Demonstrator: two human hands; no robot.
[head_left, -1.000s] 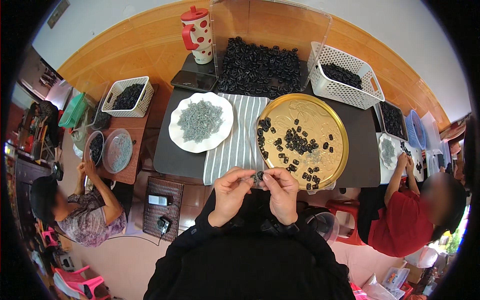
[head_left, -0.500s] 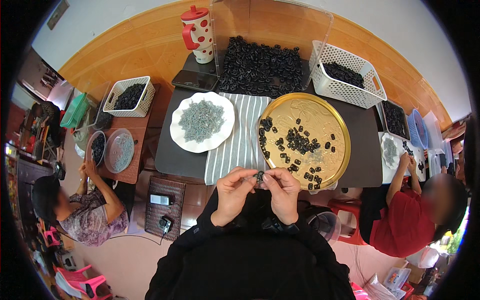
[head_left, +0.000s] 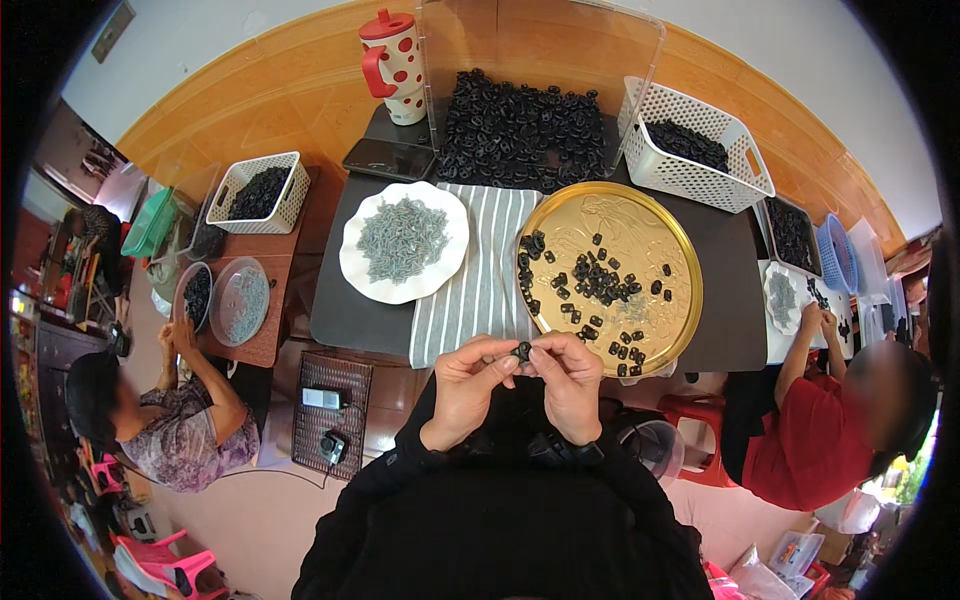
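Between the fingertips of my left hand [head_left: 467, 388] and my right hand [head_left: 566, 382] is a small black plastic part [head_left: 522, 351], pinched from both sides just off the table's front edge. Both hands are closed on it, and its finer shape is hidden by the fingers. Beyond my right hand lies a round gold tray [head_left: 600, 205] with many small black parts [head_left: 603, 280] scattered on it. A white scalloped plate [head_left: 356, 275] piled with small grey screws [head_left: 402, 240] stands beyond my left hand. A grey striped cloth [head_left: 470, 300] lies between plate and tray.
At the back, a clear bin [head_left: 640, 60] holds a heap of black pieces [head_left: 525, 130]. Beside it stand a white basket [head_left: 735, 190], a dotted tumbler [head_left: 395, 70] and a phone [head_left: 390, 158]. Co-workers sit at left [head_left: 190, 440] and right [head_left: 815, 430], working at their own tables.
The black part has turned slightly between my fingertips. My hands stay in nearly the same place, still pinching it.
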